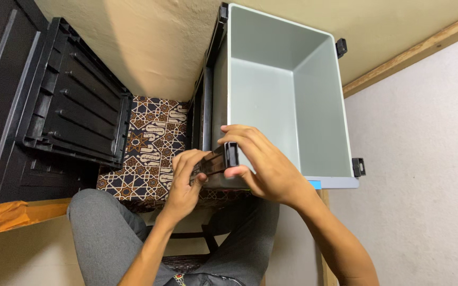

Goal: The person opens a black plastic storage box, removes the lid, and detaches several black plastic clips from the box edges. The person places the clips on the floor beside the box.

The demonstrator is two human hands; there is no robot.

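Both hands work the near-left corner of the empty grey storage bin point(287, 100): left hand point(186, 177) and right hand point(263, 164) clamped on a black latch clip point(219, 160), other corner clips point(358, 167) already seated, black lid point(72, 100) aside, unfitted.

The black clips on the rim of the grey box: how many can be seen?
4. One at the far left corner, one at the far right corner, one at the near right corner, one under the right hand at. More may be hidden.
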